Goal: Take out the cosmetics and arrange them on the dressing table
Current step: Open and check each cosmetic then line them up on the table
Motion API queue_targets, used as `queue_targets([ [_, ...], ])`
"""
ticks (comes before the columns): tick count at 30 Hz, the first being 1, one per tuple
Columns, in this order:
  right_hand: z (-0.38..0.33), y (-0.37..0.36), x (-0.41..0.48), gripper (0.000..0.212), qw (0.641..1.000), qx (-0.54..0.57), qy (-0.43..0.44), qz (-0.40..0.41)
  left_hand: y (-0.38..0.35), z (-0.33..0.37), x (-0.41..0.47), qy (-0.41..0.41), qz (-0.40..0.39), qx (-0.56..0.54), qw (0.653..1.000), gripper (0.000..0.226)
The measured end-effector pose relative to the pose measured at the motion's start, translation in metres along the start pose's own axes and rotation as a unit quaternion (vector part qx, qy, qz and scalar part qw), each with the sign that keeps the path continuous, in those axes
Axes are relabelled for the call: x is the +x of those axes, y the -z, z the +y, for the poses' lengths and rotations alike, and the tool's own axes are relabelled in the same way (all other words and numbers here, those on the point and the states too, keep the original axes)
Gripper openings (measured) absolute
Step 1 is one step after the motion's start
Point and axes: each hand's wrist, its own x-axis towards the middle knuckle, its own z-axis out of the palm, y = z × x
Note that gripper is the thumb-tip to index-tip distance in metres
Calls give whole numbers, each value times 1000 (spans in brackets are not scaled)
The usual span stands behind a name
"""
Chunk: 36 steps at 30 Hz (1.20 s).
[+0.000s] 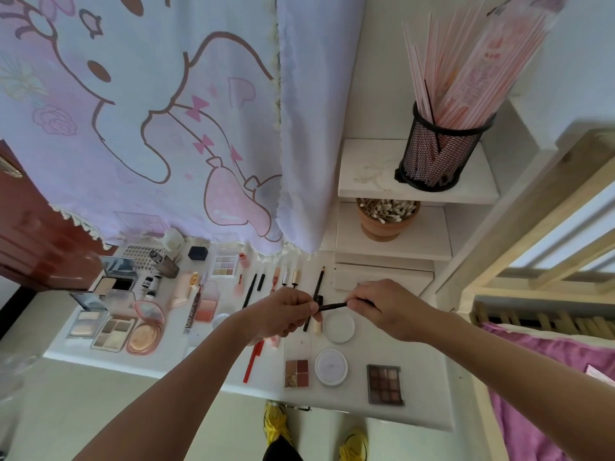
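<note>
Over the middle of the white dressing table both hands hold one thin dark cosmetic pencil. My left hand pinches its left end, and my right hand grips its right end. Many cosmetics lie spread on the table. Open palettes and a round pink compact sit at the left. A row of slim pens and lipsticks lies near the back. Two round white jars and a brown eyeshadow palette sit at the front right.
A cartoon-print curtain hangs behind the table. White shelves at the back right carry a black mesh holder of pink sticks and a brown pot of cotton swabs. A wooden bed frame stands at the right.
</note>
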Motion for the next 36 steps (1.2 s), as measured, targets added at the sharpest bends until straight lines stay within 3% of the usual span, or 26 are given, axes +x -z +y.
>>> queue_targets([
  [9,37,-2,-12,14,995,45,-58,72,-14,-17,8,14,8,36,999,19],
  [15,71,-7,-30,14,977,110,-134,124,-36,-43,26,49,142,16,989,15],
  [21,98,-36,-53,13,956,157,-208,136,-77,-58,53,96,227,22,969,19],
  [26,114,-65,-69,15,949,155,-252,106,-107,-67,87,149,222,44,963,21],
  [32,121,-83,-75,12,920,208,-313,115,-125,-69,125,164,205,166,951,31],
  [36,124,-88,-74,10,910,231,-328,102,-132,-70,139,183,209,227,933,19],
])
